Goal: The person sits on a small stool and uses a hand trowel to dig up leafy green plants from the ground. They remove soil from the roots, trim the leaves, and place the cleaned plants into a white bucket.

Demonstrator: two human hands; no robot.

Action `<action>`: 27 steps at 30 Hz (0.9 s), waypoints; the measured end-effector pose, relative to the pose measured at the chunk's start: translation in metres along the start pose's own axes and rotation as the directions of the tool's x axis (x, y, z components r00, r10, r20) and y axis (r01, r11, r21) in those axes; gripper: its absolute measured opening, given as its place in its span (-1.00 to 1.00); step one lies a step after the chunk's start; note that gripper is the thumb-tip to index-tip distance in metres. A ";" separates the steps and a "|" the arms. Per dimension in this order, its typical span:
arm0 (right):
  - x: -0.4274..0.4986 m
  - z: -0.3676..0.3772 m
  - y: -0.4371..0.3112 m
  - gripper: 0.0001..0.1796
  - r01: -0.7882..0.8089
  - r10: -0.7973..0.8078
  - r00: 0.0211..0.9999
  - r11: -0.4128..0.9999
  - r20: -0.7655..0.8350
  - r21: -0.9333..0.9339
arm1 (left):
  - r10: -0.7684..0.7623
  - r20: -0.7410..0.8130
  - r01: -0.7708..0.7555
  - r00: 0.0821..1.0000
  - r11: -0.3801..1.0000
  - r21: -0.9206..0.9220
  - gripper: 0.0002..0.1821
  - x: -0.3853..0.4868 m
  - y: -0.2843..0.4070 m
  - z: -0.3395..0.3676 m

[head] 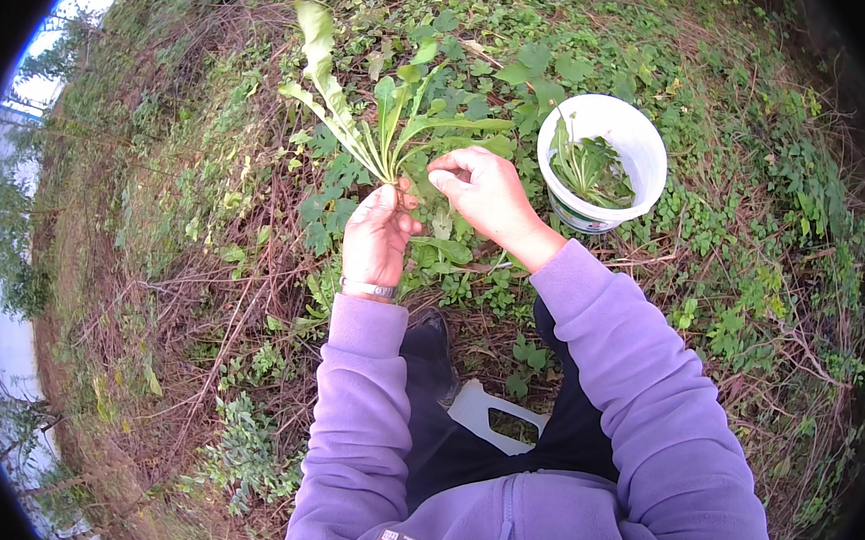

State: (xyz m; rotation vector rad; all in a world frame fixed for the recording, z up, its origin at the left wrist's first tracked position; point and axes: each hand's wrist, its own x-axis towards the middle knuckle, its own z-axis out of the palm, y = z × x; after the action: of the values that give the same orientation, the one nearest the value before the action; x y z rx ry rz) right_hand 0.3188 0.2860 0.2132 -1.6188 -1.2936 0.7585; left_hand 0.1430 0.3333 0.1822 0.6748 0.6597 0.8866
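My left hand [378, 240] grips a leafy green plant [389, 135] at its base, with the long toothed leaves fanning up and outward. Just right of the stems is my right hand [486, 198], thumb and forefinger close together; whether anything small is between them I cannot tell. A white plastic bucket [646, 146] stands on the ground beyond my right hand, tilted a little in view. Picked green leaves [593, 172] lie inside it, some stems leaning on its wall.
Low weeds and vines [717, 79] cover the ground, with dry twigs [232, 331] at left. A pale plastic frame with an opening [479, 416] is between my legs, beside a dark shoe [431, 345]. A pale wall [3, 338] stands at far left.
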 end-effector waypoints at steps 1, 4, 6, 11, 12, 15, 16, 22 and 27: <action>0.000 0.000 -0.001 -0.71 -0.004 0.004 1.000 1.000 -0.004 -0.003 | 0.002 0.015 -0.002 1.000 1.000 -0.003 -0.71 0.000 0.000 0.001; 0.000 0.001 0.000 -0.67 0.030 -0.030 1.000 1.000 -0.007 0.000 | 0.000 0.060 0.000 0.998 1.000 -0.008 -0.70 0.000 0.000 0.002; 0.001 0.002 0.002 -0.65 0.057 -0.058 0.998 0.998 -0.015 -0.025 | -0.007 0.071 0.007 0.997 1.000 0.000 -0.70 0.000 -0.001 0.004; 0.001 0.002 0.005 -0.62 0.093 -0.094 0.996 0.993 -0.008 -0.066 | -0.030 0.073 0.029 0.997 0.999 0.019 -0.71 -0.001 -0.002 0.008; 0.001 0.003 0.005 -0.62 0.094 -0.094 0.996 0.994 0.001 -0.055 | -0.033 0.080 0.032 0.996 0.999 0.019 -0.71 -0.002 -0.002 0.009; 0.001 0.003 0.004 -0.64 0.103 -0.102 0.995 0.995 0.010 -0.012 | -0.038 0.106 0.034 0.994 0.999 0.033 -0.70 -0.002 -0.002 0.010; 0.001 0.003 0.004 -0.65 0.091 -0.091 0.996 0.996 0.012 0.005 | -0.036 0.115 0.031 0.993 0.999 0.044 -0.70 -0.002 -0.002 0.010; 0.002 0.002 0.004 -0.75 0.008 -0.012 0.999 0.992 0.035 0.126 | -0.024 0.115 0.012 0.993 0.994 0.108 -0.69 -0.003 -0.002 0.010; 0.001 0.002 0.002 -0.79 -0.054 0.043 0.996 0.990 0.084 0.133 | 0.029 -0.003 -0.027 1.000 0.981 0.193 -0.69 0.000 -0.004 0.010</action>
State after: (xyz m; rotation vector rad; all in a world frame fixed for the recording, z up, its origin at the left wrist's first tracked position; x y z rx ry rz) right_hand 0.3180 0.2873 0.2111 -1.5286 -1.2354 0.9308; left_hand 0.1521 0.3291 0.1854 0.8570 0.7495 0.8577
